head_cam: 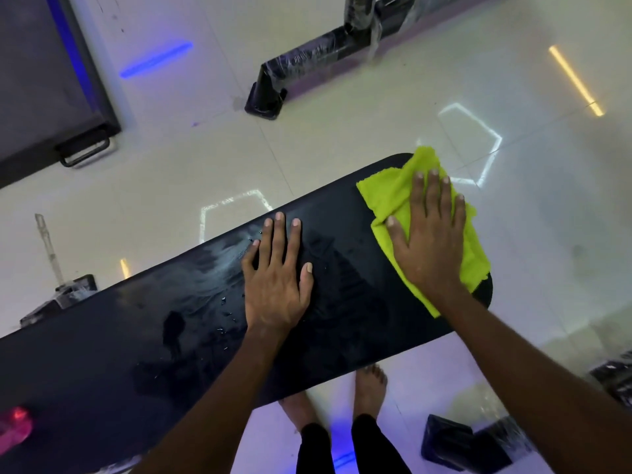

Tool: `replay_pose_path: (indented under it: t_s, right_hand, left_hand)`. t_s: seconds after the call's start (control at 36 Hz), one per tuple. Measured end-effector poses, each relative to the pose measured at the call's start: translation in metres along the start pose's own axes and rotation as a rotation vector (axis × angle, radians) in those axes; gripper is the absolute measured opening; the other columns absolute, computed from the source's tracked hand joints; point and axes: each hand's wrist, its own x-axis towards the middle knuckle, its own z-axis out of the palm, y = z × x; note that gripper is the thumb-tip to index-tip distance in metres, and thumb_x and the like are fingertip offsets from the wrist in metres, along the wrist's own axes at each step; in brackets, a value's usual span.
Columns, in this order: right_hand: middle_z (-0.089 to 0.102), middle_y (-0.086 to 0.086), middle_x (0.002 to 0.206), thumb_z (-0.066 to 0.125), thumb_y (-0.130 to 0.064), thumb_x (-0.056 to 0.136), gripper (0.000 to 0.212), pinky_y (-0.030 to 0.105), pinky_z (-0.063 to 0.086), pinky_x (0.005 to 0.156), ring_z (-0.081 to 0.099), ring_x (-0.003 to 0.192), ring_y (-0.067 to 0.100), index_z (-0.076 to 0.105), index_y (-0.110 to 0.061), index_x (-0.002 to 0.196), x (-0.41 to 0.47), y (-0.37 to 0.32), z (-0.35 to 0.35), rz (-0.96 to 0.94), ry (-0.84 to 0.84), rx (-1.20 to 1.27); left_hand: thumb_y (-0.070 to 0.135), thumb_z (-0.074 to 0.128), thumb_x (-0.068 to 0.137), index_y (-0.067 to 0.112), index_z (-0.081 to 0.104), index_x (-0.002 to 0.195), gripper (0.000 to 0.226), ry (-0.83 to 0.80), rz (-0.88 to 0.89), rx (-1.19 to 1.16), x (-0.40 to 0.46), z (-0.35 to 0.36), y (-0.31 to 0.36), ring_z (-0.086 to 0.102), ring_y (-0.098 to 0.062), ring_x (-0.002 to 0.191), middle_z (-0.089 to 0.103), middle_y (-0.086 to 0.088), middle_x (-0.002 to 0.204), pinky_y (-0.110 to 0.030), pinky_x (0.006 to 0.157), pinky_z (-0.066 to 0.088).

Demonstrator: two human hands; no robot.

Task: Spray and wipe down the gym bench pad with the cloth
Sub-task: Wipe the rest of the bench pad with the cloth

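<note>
**Both hands flat on the wet bench pad, cloth under the right**

At the far left, low in the view, a blurred red object (13,427) sits at the near edge of the long black padded gym bench pad (113,340), which runs slantwise from lower left to upper right. Its dark surface shows wet smears and small droplets (225,299) left of centre. Just right of those, the left hand (277,282) lies palm down on the bare pad, fingers straight and slightly spread, holding nothing. Further right, the right hand (429,237) presses flat on a crumpled lime-green microfibre cloth (390,196), fingers extended and fanned over it. The cloth covers the rounded right end of the pad and hangs a little past its far edge. Below the pad, two bare feet (371,388) stand on the glossy pale tiled floor (342,131). A black plastic-wrapped equipment frame (307,59) lies on the floor beyond.
</note>
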Motion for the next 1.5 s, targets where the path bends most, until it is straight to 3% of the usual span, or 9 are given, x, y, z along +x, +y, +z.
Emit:
replay_pose_path:
  t_s: [0.11, 0.36, 0.53, 0.67, 0.81, 0.94, 1.22, 1.33, 1.5]
  right_hand:
    - [0.007, 0.019, 0.175, 0.019, -0.063, 0.103, 0.084, 0.06, 0.009, 0.13, 0.007, 0.163, 0.04, 0.006, -0.011, 0.168, -0.053, -0.021, 0.007, 0.052, -0.034, -0.043]
    - [0.009, 0.01, 0.177, 0.028, -0.059, 0.105, 0.077, 0.061, 0.013, 0.129, 0.008, 0.164, 0.033, 0.01, -0.019, 0.168, 0.028, -0.023, 0.007, -0.301, -0.053, -0.037]
    - [0.01, 0.008, 0.177, 0.029, -0.06, 0.105, 0.077, 0.055, 0.01, 0.132, 0.01, 0.164, 0.031, 0.011, -0.02, 0.168, -0.004, -0.009, 0.004, -0.009, 0.007, 0.004]
    - [0.009, 0.015, 0.176, 0.027, -0.059, 0.105, 0.078, 0.061, 0.014, 0.129, 0.01, 0.163, 0.038, 0.008, -0.016, 0.168, -0.086, -0.015, 0.008, 0.247, 0.02, 0.007]
    - [0.008, 0.02, 0.175, 0.021, -0.062, 0.104, 0.081, 0.066, 0.008, 0.128, 0.006, 0.162, 0.045, 0.01, -0.012, 0.168, -0.083, -0.046, 0.014, 0.117, -0.037, -0.019]
    - [0.014, 0.011, 0.176, 0.023, -0.057, 0.105, 0.074, 0.061, 0.013, 0.129, 0.013, 0.163, 0.034, 0.016, -0.018, 0.167, -0.03, 0.0, 0.008, -0.076, -0.008, -0.004]
    - [0.012, 0.019, 0.175, 0.028, -0.054, 0.106, 0.076, 0.061, 0.013, 0.129, 0.012, 0.161, 0.043, 0.014, -0.012, 0.167, -0.115, -0.024, 0.013, 0.396, 0.043, 0.014]
    - [0.008, 0.02, 0.175, 0.026, -0.059, 0.104, 0.08, 0.066, 0.007, 0.128, 0.006, 0.161, 0.047, 0.012, -0.013, 0.167, -0.117, -0.058, 0.018, 0.254, -0.027, 0.0]
    - [0.013, 0.009, 0.176, 0.012, -0.054, 0.108, 0.068, 0.063, 0.013, 0.128, 0.012, 0.163, 0.037, 0.017, -0.023, 0.168, -0.054, -0.022, 0.01, -0.118, -0.056, 0.005]
  left_hand:
    - [0.043, 0.028, 0.103, 0.022, 0.007, 0.167, 0.071, -0.008, -0.007, 0.004, 0.0, -0.002, 0.001, 0.008, -0.021, 0.162, 0.006, -0.006, 0.175, -0.045, 0.125, 0.022]
    - [0.043, 0.028, 0.103, 0.022, 0.008, 0.167, 0.07, 0.001, 0.009, -0.017, 0.0, 0.001, 0.0, 0.008, -0.021, 0.163, 0.008, -0.007, 0.175, -0.045, 0.124, 0.021]
    - [0.043, 0.028, 0.103, 0.022, 0.008, 0.167, 0.07, -0.008, 0.008, -0.017, 0.001, -0.001, 0.0, 0.009, -0.022, 0.162, 0.007, -0.007, 0.175, -0.046, 0.125, 0.021]
    - [0.043, 0.026, 0.103, 0.022, 0.005, 0.167, 0.07, -0.019, 0.003, -0.007, 0.0, -0.003, 0.002, 0.006, -0.021, 0.163, 0.004, -0.006, 0.176, -0.046, 0.126, 0.019]
    - [0.043, 0.026, 0.103, 0.021, 0.006, 0.167, 0.07, -0.01, 0.003, -0.012, 0.0, -0.003, 0.001, 0.007, -0.021, 0.163, 0.005, -0.007, 0.176, -0.046, 0.126, 0.02]
    - [0.043, 0.027, 0.103, 0.021, 0.006, 0.167, 0.07, 0.009, 0.013, -0.011, 0.0, 0.0, 0.0, 0.007, -0.022, 0.163, 0.006, -0.007, 0.175, -0.047, 0.126, 0.02]
    - [0.042, 0.028, 0.104, 0.021, 0.006, 0.167, 0.07, 0.024, 0.01, -0.012, -0.001, 0.001, 0.001, 0.007, -0.022, 0.163, 0.006, -0.008, 0.175, -0.046, 0.126, 0.018]
    - [0.043, 0.026, 0.104, 0.021, 0.006, 0.167, 0.069, 0.035, 0.011, -0.015, 0.0, 0.001, 0.001, 0.008, -0.022, 0.163, 0.007, -0.008, 0.175, -0.046, 0.126, 0.018]
    - [0.043, 0.026, 0.104, 0.021, 0.008, 0.167, 0.068, 0.039, 0.017, -0.023, -0.001, 0.0, 0.001, 0.009, -0.023, 0.162, 0.008, -0.008, 0.175, -0.046, 0.125, 0.018]
